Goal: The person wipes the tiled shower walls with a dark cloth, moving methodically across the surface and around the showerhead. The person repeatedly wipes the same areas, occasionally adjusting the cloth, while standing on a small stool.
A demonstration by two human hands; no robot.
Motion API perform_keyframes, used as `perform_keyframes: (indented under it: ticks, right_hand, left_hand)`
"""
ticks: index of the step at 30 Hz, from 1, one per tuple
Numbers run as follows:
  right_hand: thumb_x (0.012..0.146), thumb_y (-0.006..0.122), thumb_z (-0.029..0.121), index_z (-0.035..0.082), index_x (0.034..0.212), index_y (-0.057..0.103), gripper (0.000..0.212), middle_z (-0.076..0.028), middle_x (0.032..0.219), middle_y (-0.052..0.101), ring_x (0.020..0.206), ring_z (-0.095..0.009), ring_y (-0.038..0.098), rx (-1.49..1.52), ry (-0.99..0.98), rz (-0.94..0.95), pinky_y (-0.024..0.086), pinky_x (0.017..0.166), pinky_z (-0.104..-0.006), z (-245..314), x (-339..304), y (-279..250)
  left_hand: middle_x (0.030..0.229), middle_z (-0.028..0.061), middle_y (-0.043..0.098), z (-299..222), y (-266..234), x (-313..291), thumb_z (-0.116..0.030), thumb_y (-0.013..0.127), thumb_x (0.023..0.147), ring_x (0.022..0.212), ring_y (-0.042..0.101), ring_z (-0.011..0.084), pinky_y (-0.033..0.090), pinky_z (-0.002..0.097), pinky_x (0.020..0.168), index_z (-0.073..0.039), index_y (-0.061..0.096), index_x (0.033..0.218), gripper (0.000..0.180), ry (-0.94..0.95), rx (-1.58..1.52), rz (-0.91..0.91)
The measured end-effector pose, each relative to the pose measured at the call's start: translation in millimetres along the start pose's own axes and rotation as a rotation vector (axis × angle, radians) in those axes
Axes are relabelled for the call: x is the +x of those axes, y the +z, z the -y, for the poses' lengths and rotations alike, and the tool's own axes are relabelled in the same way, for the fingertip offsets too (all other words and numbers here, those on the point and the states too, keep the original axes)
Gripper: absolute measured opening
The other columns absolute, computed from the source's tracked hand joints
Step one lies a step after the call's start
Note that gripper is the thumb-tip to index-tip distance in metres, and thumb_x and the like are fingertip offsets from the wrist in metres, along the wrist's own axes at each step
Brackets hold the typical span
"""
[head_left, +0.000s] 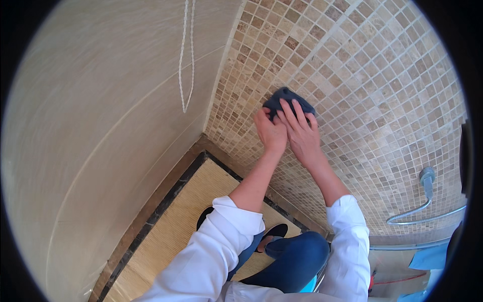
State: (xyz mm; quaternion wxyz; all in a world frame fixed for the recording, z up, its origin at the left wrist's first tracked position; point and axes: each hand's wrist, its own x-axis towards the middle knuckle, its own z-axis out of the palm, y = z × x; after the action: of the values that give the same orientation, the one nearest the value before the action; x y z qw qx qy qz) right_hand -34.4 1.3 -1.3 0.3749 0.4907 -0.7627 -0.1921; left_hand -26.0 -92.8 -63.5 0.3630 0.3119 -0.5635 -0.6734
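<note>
A folded dark blue-grey cloth (pixel 285 94) is pressed against the mosaic-tiled wall (pixel 347 95). My right hand (pixel 303 133) holds it there, its fingers laid over the cloth's front and lower right side. Close beside it, my left hand (pixel 272 132) has its fingers bent in at the cloth's lower left edge, gripping it. The two hands touch or nearly touch at the thumbs. Part of the cloth is hidden under the fingers.
A smooth beige wall (pixel 110 100) meets the tiles at the left, with a looped white cord (pixel 186 70) hanging before it. At right are a wall fitting (pixel 427 176) and metal hose (pixel 410 221). Below lies a ribbed tan floor (pixel 176 216) with a dark border (pixel 151 219).
</note>
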Motion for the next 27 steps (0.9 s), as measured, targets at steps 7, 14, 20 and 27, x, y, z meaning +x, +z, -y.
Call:
perform_keyframes:
  ticks: [7,14,20,27]
  right_hand:
    - [0.089,0.062,0.020,0.014,0.143,0.059,0.054,-0.003,0.165,0.038,0.153,-0.022,0.032,0.088,-0.051,0.008,0.029,0.114,-0.0395,19,37,20]
    - [0.090,0.061,0.019,0.016,0.144,0.059,0.053,-0.003,0.164,0.040,0.151,-0.022,0.036,-0.037,-0.028,0.033,0.031,0.109,-0.0403,24,-54,39]
    - [0.088,0.063,0.021,0.013,0.142,0.060,0.055,-0.003,0.164,0.040,0.151,-0.022,0.036,0.108,-0.021,0.026,0.031,0.112,-0.0387,48,-2,47]
    - [0.091,0.060,0.021,0.015,0.142,0.061,0.052,-0.002,0.164,0.040,0.152,-0.021,0.034,0.066,-0.080,0.104,0.031,0.112,-0.0388,72,-59,77]
  left_hand:
    - [0.130,0.0204,0.049,24,-36,13,0.007,0.056,0.088,0.103,0.060,0.0313,0.051,0.0388,0.092,0.000,0.045,0.149,0.062,0.136,-0.031,0.150]
    - [0.138,0.0236,0.041,72,-35,-36,0.007,0.056,0.089,0.114,0.057,0.0346,0.051,0.0369,0.096,0.006,0.037,0.151,0.065,0.146,0.027,0.455]
    - [0.140,0.0280,0.038,71,-47,3,0.005,0.058,0.089,0.117,0.056,0.0350,0.054,0.0363,0.090,0.011,0.034,0.150,0.066,0.128,0.061,0.344]
    - [0.138,0.0205,0.038,142,-51,-17,0.005,0.059,0.093,0.100,0.063,0.0241,0.056,0.0323,0.086,0.011,0.027,0.154,0.069,0.194,0.176,0.382]
